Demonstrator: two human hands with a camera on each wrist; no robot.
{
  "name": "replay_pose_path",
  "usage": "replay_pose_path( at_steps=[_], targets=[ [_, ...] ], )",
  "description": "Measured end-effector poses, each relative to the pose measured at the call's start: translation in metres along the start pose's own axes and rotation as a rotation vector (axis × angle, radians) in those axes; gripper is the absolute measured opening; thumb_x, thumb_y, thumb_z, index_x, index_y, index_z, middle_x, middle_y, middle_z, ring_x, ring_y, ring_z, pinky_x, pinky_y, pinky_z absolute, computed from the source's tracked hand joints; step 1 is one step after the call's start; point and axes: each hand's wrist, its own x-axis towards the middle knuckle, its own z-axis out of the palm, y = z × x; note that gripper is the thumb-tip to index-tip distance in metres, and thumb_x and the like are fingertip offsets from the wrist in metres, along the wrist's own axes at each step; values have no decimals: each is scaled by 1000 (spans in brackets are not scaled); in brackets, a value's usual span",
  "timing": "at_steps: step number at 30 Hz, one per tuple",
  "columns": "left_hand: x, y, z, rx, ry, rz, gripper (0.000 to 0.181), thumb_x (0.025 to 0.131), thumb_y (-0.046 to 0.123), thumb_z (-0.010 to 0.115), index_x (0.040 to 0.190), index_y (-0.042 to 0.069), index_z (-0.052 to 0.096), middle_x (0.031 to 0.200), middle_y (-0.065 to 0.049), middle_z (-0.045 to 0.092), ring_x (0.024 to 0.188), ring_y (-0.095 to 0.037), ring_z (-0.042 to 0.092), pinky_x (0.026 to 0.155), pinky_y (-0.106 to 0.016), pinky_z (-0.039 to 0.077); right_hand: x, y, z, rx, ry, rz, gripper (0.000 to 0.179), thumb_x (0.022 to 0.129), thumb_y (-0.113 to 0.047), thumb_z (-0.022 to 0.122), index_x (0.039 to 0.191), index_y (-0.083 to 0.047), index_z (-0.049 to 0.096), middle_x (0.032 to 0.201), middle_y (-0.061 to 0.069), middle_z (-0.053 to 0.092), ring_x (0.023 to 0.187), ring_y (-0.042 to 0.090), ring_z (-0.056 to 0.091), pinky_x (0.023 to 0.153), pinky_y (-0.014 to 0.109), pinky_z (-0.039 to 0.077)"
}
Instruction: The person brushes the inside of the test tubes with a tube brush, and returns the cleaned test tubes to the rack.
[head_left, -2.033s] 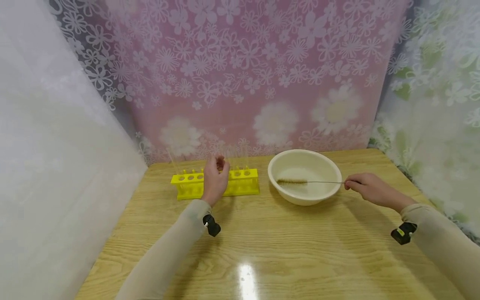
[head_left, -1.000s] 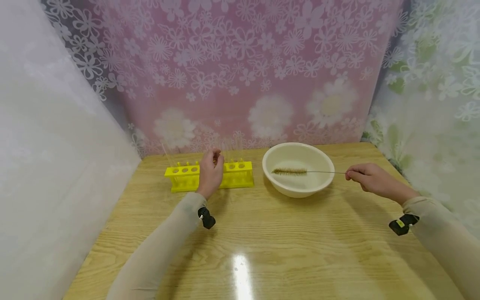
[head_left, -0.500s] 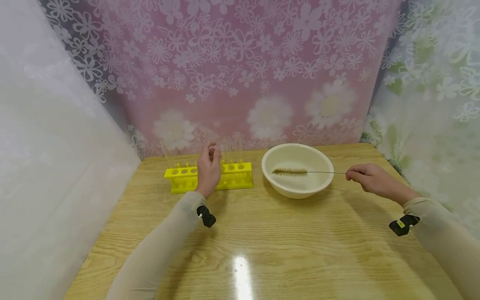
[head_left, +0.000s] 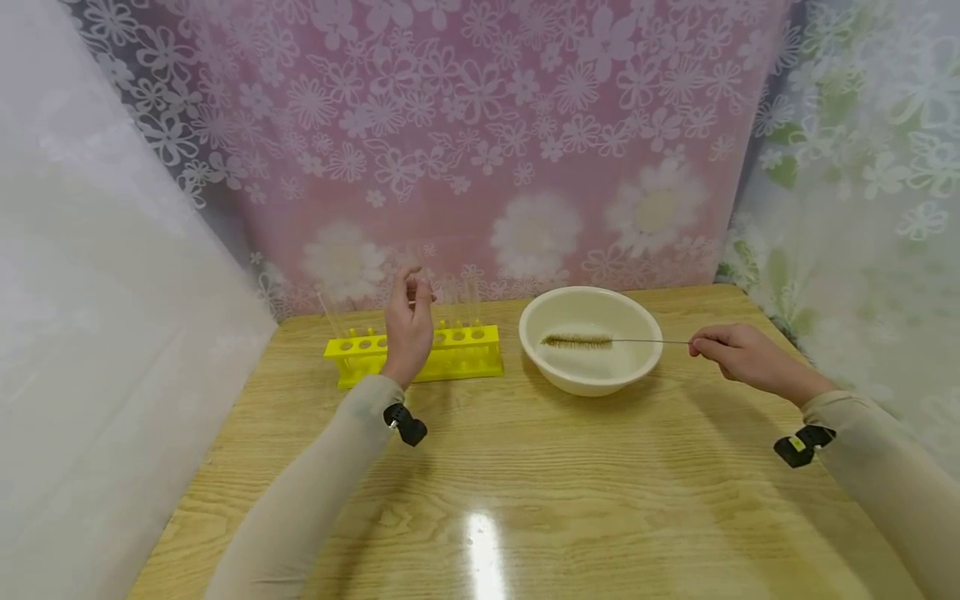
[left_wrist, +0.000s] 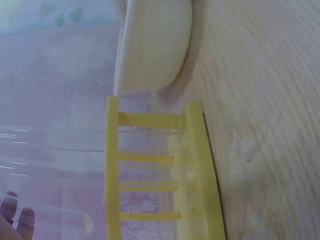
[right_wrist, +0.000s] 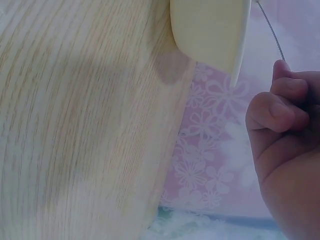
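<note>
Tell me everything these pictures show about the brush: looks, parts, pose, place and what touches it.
The brush has a long, thin handle that looks like twisted metal wire, and a narrow, roughly cylindrical head of tan-brown bristles. It is held nearly level in the head view, bristles toward the person's left and over the inside of the cream bowl. The right hand pinches the handle beyond the bowl's right rim. Whether the brush touches the bowl or is wet cannot be told.

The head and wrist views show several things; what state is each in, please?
Yellow plastic tube rack: upright, partly filled.
Clear round-ended tube: lifted out of the rack, held by the left hand.
Cream round bowl: upright on the wooden table; contents unclear.
Brown bristled wire brush: pinched by the right hand, bristles over or in the bowl.
</note>
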Motion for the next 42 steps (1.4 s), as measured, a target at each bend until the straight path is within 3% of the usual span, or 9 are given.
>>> replay_pose_path(
  at_steps=[7, 15, 19, 22, 28, 42],
  targets=[
    [-10, 2, -2, 10, -99, 66, 34, 110, 29, 42, 139, 16, 52, 91, -11, 53, 71, -22, 46, 69, -32, 42, 3, -3, 0, -23, -3, 26, 35, 111, -26, 40, 111, -1, 64, 55, -5, 36, 41, 11, 32, 46, 32, 38],
    [-33, 7, 0, 203, -292, 31, 33, 110, 33, 41, 127, 14, 62, 80, -4, 53, 62, -20, 44, 64, -36, 41, 4, -4, -1, -30, -5, 38, 36, 111, -27, 39, 113, 0, 64, 58, -3, 38, 42, 11, 32, 46, 32, 38],
    [-42, 8, 0, 274, -353, 7, 33, 108, 35, 46, 125, 11, 60, 77, -2, 50, 61, -21, 43, 59, -36, 38, 4, -3, 0, -36, -3, 30, 36, 111, -26, 40, 112, 0, 64, 57, -4, 38, 42, 11, 33, 46, 32, 38],
    [-48, 7, 0, 318, -392, -28, 38, 105, 48, 47, 119, 13, 57, 79, -2, 49, 62, -21, 43, 58, -35, 37, 4, -3, 1, -35, 2, 19, 35, 111, -25, 40, 111, 0, 64, 56, -4, 38, 41, 10, 32, 46, 32, 38],
    [-56, 4, 1, 387, -426, -69, 49, 97, 68, 47, 98, 19, 50, 73, -3, 48, 59, -20, 42, 55, -33, 35, 3, -2, 0, -26, 2, 6, 34, 111, -21, 40, 113, 2, 64, 58, -4, 38, 41, 8, 31, 45, 31, 38],
    [-61, -4, 13, 616, -481, -86, 57, 88, 74, 57, 83, 17, 51, 64, 0, 48, 51, -15, 39, 49, -32, 32, 4, -3, -4, -16, 24, -32, 32, 111, -21, 40, 113, 0, 65, 63, 1, 44, 43, 11, 33, 45, 32, 37]
  ],
)
